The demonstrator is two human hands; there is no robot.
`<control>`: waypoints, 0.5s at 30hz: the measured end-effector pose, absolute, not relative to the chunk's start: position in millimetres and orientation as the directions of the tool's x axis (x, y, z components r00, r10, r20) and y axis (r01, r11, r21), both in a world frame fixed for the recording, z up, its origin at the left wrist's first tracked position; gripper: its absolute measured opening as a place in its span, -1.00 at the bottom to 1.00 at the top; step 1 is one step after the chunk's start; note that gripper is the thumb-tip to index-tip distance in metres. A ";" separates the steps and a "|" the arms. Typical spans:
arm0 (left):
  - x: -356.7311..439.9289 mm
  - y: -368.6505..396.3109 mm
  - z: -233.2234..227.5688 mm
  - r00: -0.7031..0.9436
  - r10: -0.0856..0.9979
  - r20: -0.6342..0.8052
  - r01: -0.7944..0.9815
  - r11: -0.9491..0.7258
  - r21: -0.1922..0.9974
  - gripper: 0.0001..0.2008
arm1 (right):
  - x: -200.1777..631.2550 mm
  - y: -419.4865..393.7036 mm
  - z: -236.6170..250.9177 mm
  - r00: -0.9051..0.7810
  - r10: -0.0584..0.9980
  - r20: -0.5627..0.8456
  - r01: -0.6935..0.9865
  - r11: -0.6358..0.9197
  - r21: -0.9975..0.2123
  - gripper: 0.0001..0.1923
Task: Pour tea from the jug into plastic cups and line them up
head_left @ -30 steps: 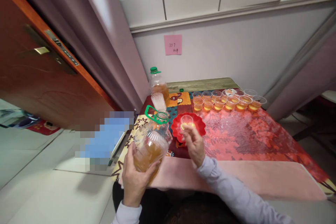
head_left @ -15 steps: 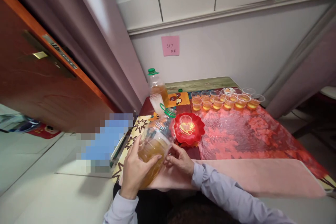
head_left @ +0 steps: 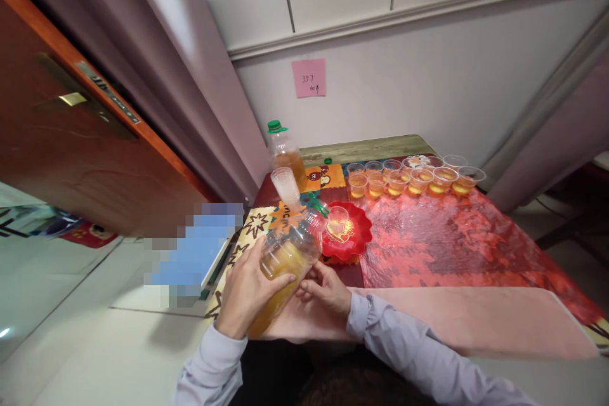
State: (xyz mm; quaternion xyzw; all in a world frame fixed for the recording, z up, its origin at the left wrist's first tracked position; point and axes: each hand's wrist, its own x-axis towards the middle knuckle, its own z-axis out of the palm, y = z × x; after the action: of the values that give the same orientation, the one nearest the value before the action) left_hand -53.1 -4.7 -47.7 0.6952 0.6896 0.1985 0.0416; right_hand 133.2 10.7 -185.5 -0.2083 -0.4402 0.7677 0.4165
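Left hand (head_left: 250, 288): wrapped around the body of the large jug (head_left: 285, 260), gripping it from the left.
Large jug: half full of amber liquid; a second ago upright, now tipped far over, green-ringed mouth at the small cup (head_left: 338, 219).
Right hand (head_left: 326, 288): off the cup now, fingers spread under the jug's base.
Small cup: standing in the red dish (head_left: 354, 238) on the counter (head_left: 442, 247).
Filled cups (head_left: 413, 179): rowed at the back.

A clear jug (head_left: 285, 260) holds amber liquid and has a green handle. The scalloped dish (head_left: 349, 238) is red, the tablecloth (head_left: 442, 247) red-patterned, and the sticky note (head_left: 309, 77) pink.
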 end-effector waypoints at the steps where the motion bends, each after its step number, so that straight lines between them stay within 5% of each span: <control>1: -52.8 -4.2 -46.6 -0.029 0.980 0.199 0.946 -0.037 0.321 -0.03 | 133.4 10.8 -185.8 -0.565 0.824 0.043 -0.455 -0.267 -0.849 -0.28; 15: -54.6 5.2 -39.5 0.014 0.984 0.177 0.968 -0.057 0.244 -0.05 | 134.2 14.7 -187.3 -0.551 0.834 0.005 -0.482 -0.314 -0.818 -0.28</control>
State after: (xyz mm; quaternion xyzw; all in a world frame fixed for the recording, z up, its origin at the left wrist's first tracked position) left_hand -54.6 5.2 -39.5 0.7114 0.6860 0.1502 0.0270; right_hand 134.2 14.7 -187.3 -0.2164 -0.4068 0.7811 0.4213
